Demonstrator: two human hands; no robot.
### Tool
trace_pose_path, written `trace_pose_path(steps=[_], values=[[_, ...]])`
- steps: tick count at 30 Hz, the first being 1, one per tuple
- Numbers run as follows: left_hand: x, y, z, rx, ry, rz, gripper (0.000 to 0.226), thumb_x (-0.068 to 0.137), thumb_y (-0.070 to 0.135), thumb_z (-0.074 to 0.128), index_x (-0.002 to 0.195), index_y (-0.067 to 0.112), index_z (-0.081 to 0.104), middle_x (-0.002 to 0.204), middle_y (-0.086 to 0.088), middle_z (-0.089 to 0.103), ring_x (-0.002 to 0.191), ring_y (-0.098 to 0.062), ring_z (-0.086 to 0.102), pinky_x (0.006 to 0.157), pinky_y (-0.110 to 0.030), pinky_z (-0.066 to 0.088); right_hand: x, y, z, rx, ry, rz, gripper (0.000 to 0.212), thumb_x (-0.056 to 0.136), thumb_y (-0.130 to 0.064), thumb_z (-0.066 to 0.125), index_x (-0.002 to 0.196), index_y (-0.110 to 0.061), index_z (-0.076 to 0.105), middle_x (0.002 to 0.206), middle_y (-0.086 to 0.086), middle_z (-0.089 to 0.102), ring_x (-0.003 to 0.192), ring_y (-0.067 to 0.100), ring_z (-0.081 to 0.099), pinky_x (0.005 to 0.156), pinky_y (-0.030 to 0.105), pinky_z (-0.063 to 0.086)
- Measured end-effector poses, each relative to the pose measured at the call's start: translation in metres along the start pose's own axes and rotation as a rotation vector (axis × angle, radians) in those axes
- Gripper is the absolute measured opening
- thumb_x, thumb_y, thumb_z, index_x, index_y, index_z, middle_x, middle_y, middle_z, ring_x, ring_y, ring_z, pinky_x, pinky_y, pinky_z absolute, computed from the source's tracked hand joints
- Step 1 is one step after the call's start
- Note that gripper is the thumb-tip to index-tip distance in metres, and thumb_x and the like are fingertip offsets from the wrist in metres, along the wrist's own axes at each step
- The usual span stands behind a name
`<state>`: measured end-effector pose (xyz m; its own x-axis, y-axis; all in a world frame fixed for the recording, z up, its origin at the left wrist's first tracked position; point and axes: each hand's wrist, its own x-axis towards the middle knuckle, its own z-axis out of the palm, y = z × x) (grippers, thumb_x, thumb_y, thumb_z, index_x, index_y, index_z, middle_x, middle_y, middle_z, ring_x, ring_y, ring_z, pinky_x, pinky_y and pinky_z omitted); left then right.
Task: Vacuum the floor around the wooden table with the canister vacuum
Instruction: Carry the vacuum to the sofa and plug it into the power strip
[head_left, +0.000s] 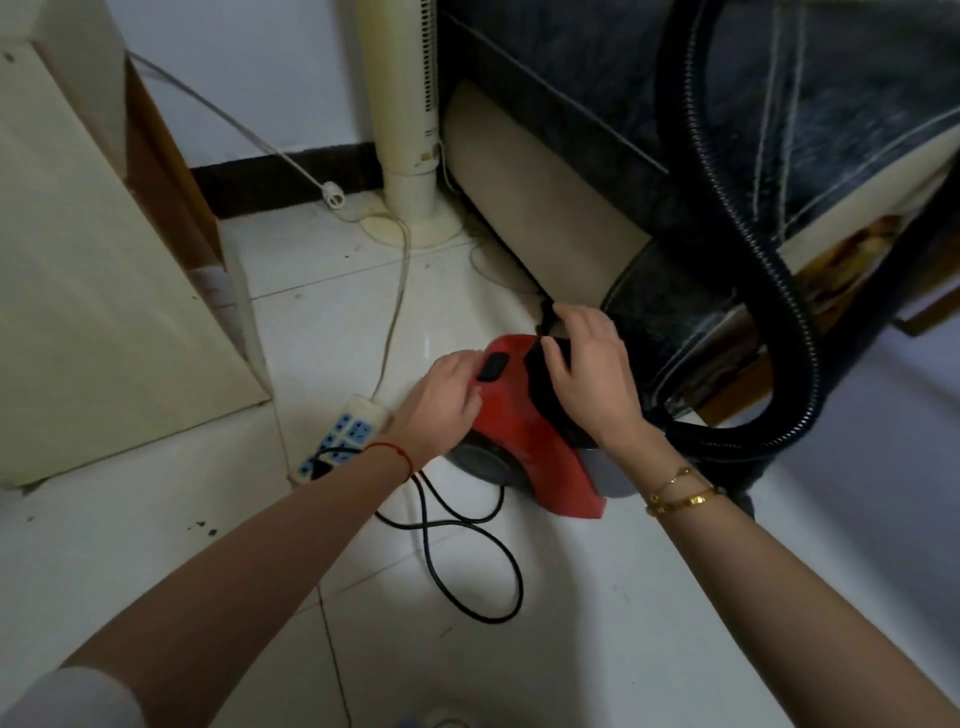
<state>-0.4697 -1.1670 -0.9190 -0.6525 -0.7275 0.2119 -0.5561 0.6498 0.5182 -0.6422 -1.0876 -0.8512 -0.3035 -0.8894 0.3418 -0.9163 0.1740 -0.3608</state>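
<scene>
The red canister vacuum lies on the white tiled floor in the middle of the view. My left hand presses against its left side, beside a black button. My right hand lies over the black top part and pinches a black piece at the vacuum's far end. A thick black ribbed hose loops up from the vacuum's right end and out of the top of the frame. The vacuum's black power cord coils on the floor and runs to a white power strip.
A cream cabinet stands at the left. A cream tower fan stands at the back wall, its white cable trailing to the power strip. A dark covered sofa or bed fills the right, with a wooden leg underneath.
</scene>
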Motion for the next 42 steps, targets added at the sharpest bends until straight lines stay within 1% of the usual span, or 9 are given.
trace_pose_path(steps=[4,7,10,12,15,20,24,33,42], values=[[0.010,0.005,0.013,-0.008,-0.087,0.006,0.049,0.095,0.011,0.042,0.143,0.005,0.036,0.142,-0.011,0.043,0.130,-0.024,0.038,0.109,-0.027,0.028,-0.007,0.012,-0.020,-0.043,0.090,-0.010,0.035,0.097,-0.023,0.048,0.129,-0.009,0.054,0.126,0.008,0.056,0.122,0.025,0.048,0.105,0.038,0.039],[0.016,0.010,0.021,-0.026,-0.113,-0.020,0.049,0.096,0.010,0.042,0.144,0.004,0.034,0.143,-0.013,0.042,0.131,-0.026,0.038,0.111,-0.030,0.027,-0.014,0.011,-0.043,-0.139,0.241,-0.110,0.025,0.098,-0.021,0.044,0.115,-0.010,0.060,0.113,0.006,0.060,0.105,0.023,0.053,0.087,0.035,0.042],[0.022,0.009,0.029,-0.014,-0.135,-0.028,0.049,0.097,0.013,0.041,0.145,0.003,0.033,0.143,-0.014,0.041,0.132,-0.026,0.037,0.113,-0.033,0.027,-0.018,0.011,-0.067,-0.207,0.432,-0.200,0.015,0.096,-0.014,0.050,0.100,-0.007,0.062,0.101,0.009,0.060,0.088,0.026,0.053,0.073,0.038,0.041],[0.024,0.011,0.032,-0.012,-0.151,-0.037,0.049,0.097,0.014,0.040,0.144,0.003,0.033,0.143,-0.014,0.042,0.131,-0.026,0.037,0.113,-0.034,0.027,-0.018,0.016,-0.080,-0.262,0.552,-0.185,0.013,0.093,-0.013,0.056,0.100,-0.006,0.063,0.101,0.011,0.061,0.089,0.027,0.053,0.072,0.038,0.041],[0.025,0.015,0.035,0.004,-0.149,-0.044,0.048,0.098,0.015,0.040,0.144,0.001,0.034,0.143,-0.016,0.042,0.132,-0.026,0.038,0.114,-0.034,0.026,-0.018,0.027,-0.092,-0.322,0.643,-0.069,0.027,0.089,-0.021,0.061,0.112,-0.007,0.061,0.112,0.013,0.059,0.102,0.027,0.051,0.082,0.035,0.040],[0.021,0.016,0.035,0.033,-0.166,-0.066,0.051,0.097,0.017,0.039,0.145,0.003,0.032,0.146,-0.013,0.038,0.133,-0.025,0.036,0.114,-0.033,0.027,-0.017,0.038,-0.103,-0.394,0.638,0.079,0.048,0.087,-0.031,0.059,0.130,-0.011,0.051,0.129,0.012,0.051,0.119,0.026,0.043,0.098,0.035,0.036],[0.023,0.017,0.032,-0.001,-0.212,-0.091,0.053,0.094,0.010,0.039,0.146,0.004,0.030,0.147,-0.012,0.037,0.132,-0.026,0.036,0.113,-0.035,0.029,-0.014,0.042,-0.105,-0.405,0.566,0.161,0.058,0.088,-0.039,0.057,0.138,-0.013,0.043,0.135,0.009,0.048,0.124,0.026,0.041,0.101,0.036,0.035],[0.030,0.029,0.027,-0.052,-0.241,-0.241,0.057,0.089,0.013,0.041,0.145,0.013,0.033,0.140,-0.006,0.041,0.126,-0.024,0.042,0.107,-0.037,0.035,-0.004,0.044,-0.099,-0.295,0.568,0.161,0.044,0.098,-0.038,0.043,0.135,-0.014,0.048,0.123,0.003,0.056,0.115,0.022,0.045,0.093,0.034,0.035],[0.028,0.027,0.028,-0.057,-0.244,-0.212,0.053,0.092,0.017,0.039,0.144,0.012,0.034,0.141,-0.005,0.041,0.126,-0.022,0.042,0.107,-0.040,0.036,-0.001,0.047,-0.104,-0.217,0.529,0.155,0.044,0.098,-0.040,0.046,0.133,-0.015,0.049,0.121,0.001,0.058,0.111,0.019,0.047,0.091,0.031,0.034]])
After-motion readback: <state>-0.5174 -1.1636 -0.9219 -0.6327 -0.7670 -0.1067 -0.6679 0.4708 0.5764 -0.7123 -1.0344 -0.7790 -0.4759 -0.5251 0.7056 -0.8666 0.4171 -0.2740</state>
